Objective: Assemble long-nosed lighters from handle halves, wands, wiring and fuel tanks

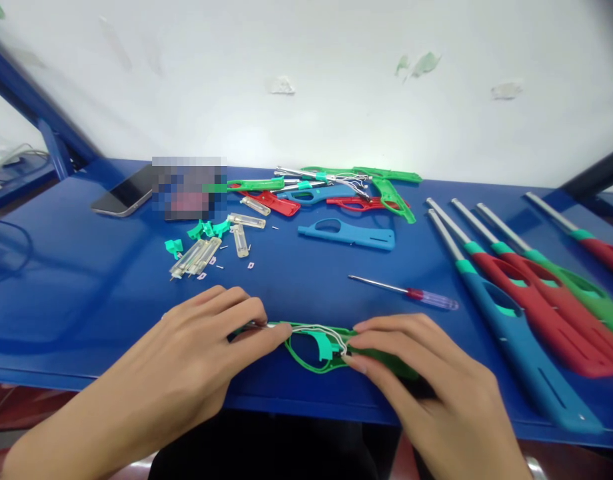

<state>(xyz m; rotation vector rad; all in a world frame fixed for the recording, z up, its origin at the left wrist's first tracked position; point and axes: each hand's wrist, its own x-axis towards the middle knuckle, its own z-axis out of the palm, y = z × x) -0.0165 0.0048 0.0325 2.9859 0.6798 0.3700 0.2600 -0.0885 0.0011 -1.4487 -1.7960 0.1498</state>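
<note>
Near the table's front edge lies an opened green lighter casing (314,367), with a teal trigger (325,347) in its loop. White wires (316,327) run along its top edge toward the right. My left hand (206,340) pinches the casing's left end, where a bit of metal rod shows between thumb and fingers. On the other side, my right hand (426,373) has thumb and fingertips closed on the casing's handle, beside the wire ends. Whether the right fingertips also grip a small part is hidden. A screwdriver (404,292) with a clear purple and red handle rests beyond the right hand.
Several long-nosed lighters (531,353) lie along the right. Behind are a blue casing half (346,235) and a pile of casings and wired rods (331,187). Clear fuel tanks (196,257), teal triggers (206,230) and a phone (124,193) are at left.
</note>
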